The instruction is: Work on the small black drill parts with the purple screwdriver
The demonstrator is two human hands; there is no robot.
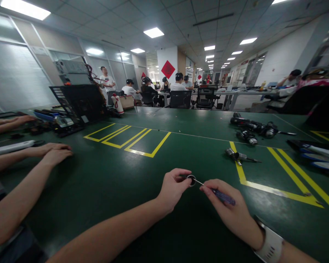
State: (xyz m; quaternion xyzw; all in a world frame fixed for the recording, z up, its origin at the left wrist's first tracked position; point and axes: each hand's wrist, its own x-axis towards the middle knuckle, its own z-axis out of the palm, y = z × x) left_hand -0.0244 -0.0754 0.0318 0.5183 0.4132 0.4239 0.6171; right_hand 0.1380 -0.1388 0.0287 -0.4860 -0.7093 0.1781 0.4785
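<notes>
Between thumb and fingers, my left hand (175, 188) holds a small round metal ring (191, 180) above the green table. A screwdriver (223, 196) with a purplish handle is gripped in my right hand (224, 204), its thin shaft pointing left. The shaft's tip reaches the ring; whether it touches the ring's inner wall is too small to tell. On the table ahead and to the right lie small metal parts (239, 156) across a yellow tape line.
Dark metal tools (254, 128) lie at the back right, near blue-and-white items (320, 157) at the right edge. Another person's forearms and hands (50, 153) rest on the table (109, 190) at left. Behind them stands a black computer case (84, 102). Yellow tape (139, 152) marks the surface.
</notes>
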